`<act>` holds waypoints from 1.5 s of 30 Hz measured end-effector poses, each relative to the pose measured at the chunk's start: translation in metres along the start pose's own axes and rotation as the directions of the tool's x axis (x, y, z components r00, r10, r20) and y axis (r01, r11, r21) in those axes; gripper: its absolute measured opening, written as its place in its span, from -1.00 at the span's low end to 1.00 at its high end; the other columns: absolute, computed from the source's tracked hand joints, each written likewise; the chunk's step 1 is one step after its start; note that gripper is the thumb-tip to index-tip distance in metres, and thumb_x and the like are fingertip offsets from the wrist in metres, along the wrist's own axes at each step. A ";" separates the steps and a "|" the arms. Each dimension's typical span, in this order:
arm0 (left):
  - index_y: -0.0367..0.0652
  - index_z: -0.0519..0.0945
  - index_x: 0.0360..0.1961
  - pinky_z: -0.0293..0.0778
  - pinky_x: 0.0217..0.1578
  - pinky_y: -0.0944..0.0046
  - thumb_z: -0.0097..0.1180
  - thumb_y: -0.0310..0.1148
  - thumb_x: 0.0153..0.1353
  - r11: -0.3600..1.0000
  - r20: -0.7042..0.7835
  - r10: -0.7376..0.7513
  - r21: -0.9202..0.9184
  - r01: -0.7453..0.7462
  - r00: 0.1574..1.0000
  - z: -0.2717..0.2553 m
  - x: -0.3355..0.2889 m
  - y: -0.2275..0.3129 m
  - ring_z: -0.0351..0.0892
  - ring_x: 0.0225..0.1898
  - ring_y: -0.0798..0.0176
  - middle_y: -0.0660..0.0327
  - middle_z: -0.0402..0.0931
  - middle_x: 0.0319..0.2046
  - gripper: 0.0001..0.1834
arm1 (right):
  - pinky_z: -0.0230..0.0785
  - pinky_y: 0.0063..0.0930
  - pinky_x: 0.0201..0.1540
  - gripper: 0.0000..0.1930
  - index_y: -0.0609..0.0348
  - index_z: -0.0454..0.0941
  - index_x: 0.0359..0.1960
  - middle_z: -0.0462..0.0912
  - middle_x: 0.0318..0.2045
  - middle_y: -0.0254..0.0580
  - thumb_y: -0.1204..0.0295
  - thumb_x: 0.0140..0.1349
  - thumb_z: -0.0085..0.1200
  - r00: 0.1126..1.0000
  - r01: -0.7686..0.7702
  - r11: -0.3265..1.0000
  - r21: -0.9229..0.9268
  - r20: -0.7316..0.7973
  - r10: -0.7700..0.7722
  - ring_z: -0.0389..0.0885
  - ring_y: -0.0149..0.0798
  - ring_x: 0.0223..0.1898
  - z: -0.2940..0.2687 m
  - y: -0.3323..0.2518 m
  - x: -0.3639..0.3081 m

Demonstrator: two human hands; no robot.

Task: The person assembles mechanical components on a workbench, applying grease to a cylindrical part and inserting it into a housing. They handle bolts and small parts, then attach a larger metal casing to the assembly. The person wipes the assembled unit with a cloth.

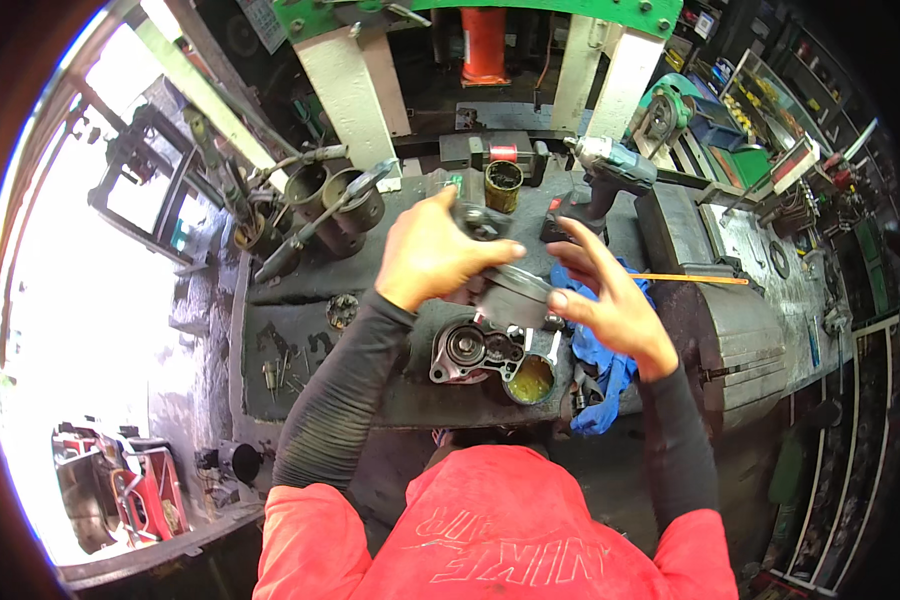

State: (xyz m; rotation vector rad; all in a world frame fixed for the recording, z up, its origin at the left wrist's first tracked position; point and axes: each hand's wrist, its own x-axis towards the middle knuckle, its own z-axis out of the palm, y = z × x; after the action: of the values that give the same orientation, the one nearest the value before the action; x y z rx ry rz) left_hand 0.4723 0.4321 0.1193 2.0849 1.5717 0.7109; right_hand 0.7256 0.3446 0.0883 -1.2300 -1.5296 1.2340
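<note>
My left hand (428, 248) is closed around a cylindrical metal motor body (515, 298), dark at its far end, lifted above the bench. Fingers spread, my right hand (615, 300) is beside the cylinder's near right side; its thumb is close to the rim, and I cannot tell if it touches. Below them on the bench lies an open cast-metal gear housing (470, 350) with a round bearing seat. Against its right side stands a tin of yellowish grease (532, 382). A crumpled blue cloth (602, 375) lies under and beyond my right hand.
A cordless impact wrench (610, 175) stands at the back right, near a small can (503, 186) of dark stuff. Metal tubes (353, 200) with tools stand at the back left. A green-and-white press frame (350, 85) rises behind. A bench vise (720, 310) is at the right.
</note>
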 end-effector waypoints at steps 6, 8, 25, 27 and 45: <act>-0.60 0.40 0.40 0.69 -0.03 -0.03 0.61 0.28 -0.22 0.997 0.049 0.075 -0.025 -0.074 0.996 -0.018 -0.033 0.047 0.82 -0.11 -0.25 -0.34 0.73 -0.17 0.36 | 0.39 -0.28 0.39 -0.04 0.21 0.32 0.51 0.64 0.23 -0.15 0.33 0.08 0.61 0.947 -0.178 0.982 0.067 0.283 0.153 0.57 -0.28 0.27 0.018 -0.024 0.013; -0.45 0.20 0.55 0.63 0.12 0.00 0.65 0.22 -0.14 0.974 0.151 0.153 -0.188 -0.124 0.977 -0.022 -0.039 0.036 0.75 0.07 -0.27 -0.40 0.69 -0.03 0.41 | 0.42 -0.30 0.36 -0.07 0.19 0.36 0.49 0.66 0.19 -0.21 0.42 0.03 0.57 0.974 -0.153 0.977 0.152 0.193 0.123 0.61 -0.29 0.21 0.022 -0.019 0.005; -0.25 0.66 0.11 0.61 -0.10 0.31 0.40 -0.24 0.25 0.431 0.241 0.009 -0.877 0.213 0.971 0.006 -0.066 -0.054 0.69 -0.20 0.37 0.26 0.73 -0.15 -0.54 | 0.50 -0.35 0.29 -0.17 0.32 0.26 0.58 0.64 0.26 0.00 0.06 0.46 0.28 0.963 -0.052 0.928 0.369 0.266 -0.052 0.64 -0.30 0.18 -0.010 -0.013 0.023; -0.25 0.56 0.26 0.76 -0.09 0.01 0.34 -0.15 0.31 0.258 0.226 -0.219 -0.925 0.279 0.949 0.002 -0.081 -0.086 0.78 -0.13 0.08 0.05 0.70 0.03 -0.41 | 0.61 -0.40 0.05 -0.47 0.26 0.53 0.40 0.75 0.06 -0.13 0.20 0.54 0.20 0.999 0.013 0.941 0.339 -0.033 -0.002 0.69 -0.38 -0.02 -0.032 0.016 0.014; -0.04 0.21 0.61 0.67 -0.01 -0.06 0.68 0.00 -0.28 0.989 0.649 0.065 -0.141 0.036 0.758 -0.025 -0.176 -0.087 0.76 -0.03 -0.28 -0.15 0.63 0.22 0.37 | 0.68 0.09 0.02 -0.46 0.40 0.30 0.10 0.70 -0.09 0.47 0.31 0.27 0.30 0.852 -0.521 0.418 -0.744 -0.426 0.305 0.78 0.40 -0.09 0.040 0.187 0.055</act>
State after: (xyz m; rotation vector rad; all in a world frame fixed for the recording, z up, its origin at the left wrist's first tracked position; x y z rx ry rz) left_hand 0.3522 0.2867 0.0608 1.9299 1.0638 0.0522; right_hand 0.7129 0.4004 -0.1024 -2.4458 -1.7461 0.4920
